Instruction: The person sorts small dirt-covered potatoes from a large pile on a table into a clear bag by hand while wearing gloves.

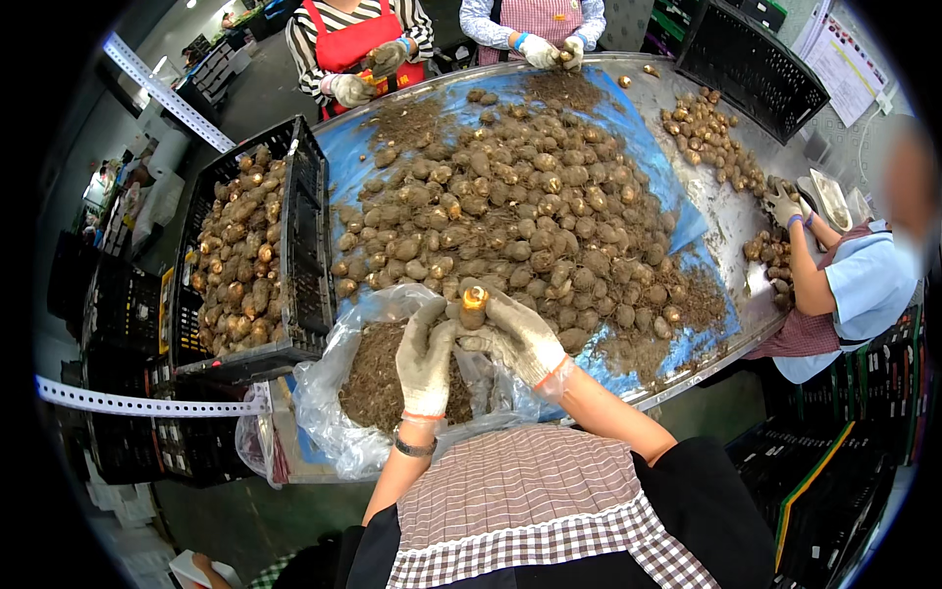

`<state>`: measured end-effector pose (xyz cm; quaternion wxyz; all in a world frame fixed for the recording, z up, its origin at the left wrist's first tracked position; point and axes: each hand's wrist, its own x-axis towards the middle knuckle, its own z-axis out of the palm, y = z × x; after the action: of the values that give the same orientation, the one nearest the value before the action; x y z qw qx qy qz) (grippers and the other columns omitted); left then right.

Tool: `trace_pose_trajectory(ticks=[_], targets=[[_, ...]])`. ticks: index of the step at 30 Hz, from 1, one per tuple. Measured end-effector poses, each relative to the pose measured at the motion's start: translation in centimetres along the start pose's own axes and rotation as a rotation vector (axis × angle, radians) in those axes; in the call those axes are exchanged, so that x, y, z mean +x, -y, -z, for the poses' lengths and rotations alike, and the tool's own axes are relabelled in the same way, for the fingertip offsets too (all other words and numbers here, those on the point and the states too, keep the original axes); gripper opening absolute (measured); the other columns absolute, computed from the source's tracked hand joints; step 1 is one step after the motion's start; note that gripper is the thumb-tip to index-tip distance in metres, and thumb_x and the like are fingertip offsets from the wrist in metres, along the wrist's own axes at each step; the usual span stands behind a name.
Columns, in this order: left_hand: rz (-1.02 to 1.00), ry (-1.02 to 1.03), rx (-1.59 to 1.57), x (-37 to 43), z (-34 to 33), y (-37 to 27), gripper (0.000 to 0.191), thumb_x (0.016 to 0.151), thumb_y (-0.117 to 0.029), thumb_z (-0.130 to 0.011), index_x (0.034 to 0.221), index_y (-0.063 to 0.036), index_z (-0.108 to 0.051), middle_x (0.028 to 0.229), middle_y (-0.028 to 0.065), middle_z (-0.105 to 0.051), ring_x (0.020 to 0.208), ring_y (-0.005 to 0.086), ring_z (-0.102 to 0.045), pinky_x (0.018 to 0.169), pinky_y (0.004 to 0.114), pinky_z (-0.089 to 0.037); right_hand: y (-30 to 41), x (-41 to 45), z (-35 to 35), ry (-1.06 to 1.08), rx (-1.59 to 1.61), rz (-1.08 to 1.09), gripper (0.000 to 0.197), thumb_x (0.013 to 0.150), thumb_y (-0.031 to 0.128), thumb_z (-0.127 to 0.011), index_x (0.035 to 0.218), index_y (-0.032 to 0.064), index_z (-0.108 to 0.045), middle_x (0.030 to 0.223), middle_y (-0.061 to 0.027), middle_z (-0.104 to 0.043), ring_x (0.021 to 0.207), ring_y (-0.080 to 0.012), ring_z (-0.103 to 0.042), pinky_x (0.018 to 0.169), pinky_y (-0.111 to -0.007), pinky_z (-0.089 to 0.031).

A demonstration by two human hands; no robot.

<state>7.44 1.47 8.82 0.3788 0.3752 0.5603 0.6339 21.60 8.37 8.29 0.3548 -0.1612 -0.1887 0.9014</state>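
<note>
Both my hands wear dirty white work gloves and meet around one small taro corm (472, 308), its pale cut end facing up. My right hand (515, 335) grips the corm from the right and below. My left hand (428, 357) has its fingertips against the corm's left side; how firmly they press is hard to see. Just beneath my hands lies a clear plastic bag (331, 412) holding brown root fibres and soil (375, 375). Beyond them, a large heap of hairy taro corms (508, 199) covers a blue plastic sheet (688, 221).
A black plastic crate (309, 235) full of trimmed corms (246, 258) stands at left. Two co-workers (360, 44) (544, 37) face me across the metal table (736, 272). Another person (868, 272) handles corms (710, 140) at right, near a tilted black crate (751, 70).
</note>
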Motion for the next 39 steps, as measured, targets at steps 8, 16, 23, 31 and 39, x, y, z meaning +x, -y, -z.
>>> trace_pose_trajectory(ticks=[8, 16, 23, 31, 39], targets=[[-0.347, 0.054, 0.583, 1.8, -1.6, 0.5, 0.031, 0.079, 0.001, -0.067, 0.110, 0.0006, -0.066, 0.107, 0.0132, -0.062, 0.094, 0.0244, -0.061, 0.084, 0.033, -0.048, 1.2, 0.9, 2.3, -0.039, -0.267, 0.004, 0.053, 0.095, 0.014, -0.056, 0.142, 0.0021, -0.036, 0.128, -0.0101, -0.054, 0.107, -0.0177, -0.061, 0.086, -0.030, -0.054], [-0.340, 0.092, 0.614, 3.2, -1.3, 2.1, 0.012, 0.075, 0.001, -0.069, 0.087, -0.0011, -0.068, 0.086, 0.0115, -0.066, 0.080, 0.0267, -0.063, 0.073, 0.034, -0.049, 9.5, 1.3, 9.6, -0.227, 0.178, 0.301, 0.048, 0.091, 0.019, -0.063, 0.128, -0.0078, -0.045, 0.120, -0.0277, -0.058, 0.099, -0.0320, -0.066, 0.081, -0.034, -0.060], [-0.019, 0.046, 0.489, 3.6, -0.5, 4.3, 0.012, 0.085, -0.001, -0.061, 0.095, 0.0009, -0.067, 0.086, 0.0090, -0.066, 0.079, 0.0193, -0.062, 0.074, 0.030, -0.048, 20.0, 3.5, 10.0, -0.843, -0.591, 0.606, 0.056, 0.087, 0.029, -0.067, 0.131, -0.0008, -0.050, 0.138, -0.0137, -0.051, 0.122, -0.0270, -0.054, 0.101, -0.035, -0.047], [0.045, 0.174, 0.361, 3.8, -0.2, 4.9, 0.020, 0.088, -0.001, -0.059, 0.107, 0.0027, -0.063, 0.093, 0.0077, -0.065, 0.082, 0.0154, -0.060, 0.074, 0.028, -0.048, 16.7, 7.5, 15.0, -0.846, -1.693, 0.658, 0.051, 0.082, 0.014, -0.067, 0.132, 0.0115, -0.054, 0.122, -0.0142, -0.062, 0.108, -0.0257, -0.062, 0.092, -0.034, -0.049], [-0.658, 0.309, 0.827, 8.9, -4.0, -1.8, 0.052, 0.074, -0.033, -0.076, 0.115, -0.0028, -0.061, 0.096, 0.0149, -0.063, 0.083, 0.0309, -0.062, 0.069, 0.039, -0.051, 8.9, 4.2, 2.5, 0.084, -1.020, 0.152, 0.059, 0.097, 0.031, -0.054, 0.144, 0.0018, -0.036, 0.145, -0.0156, -0.043, 0.132, -0.0233, -0.043, 0.111, -0.034, -0.032]])
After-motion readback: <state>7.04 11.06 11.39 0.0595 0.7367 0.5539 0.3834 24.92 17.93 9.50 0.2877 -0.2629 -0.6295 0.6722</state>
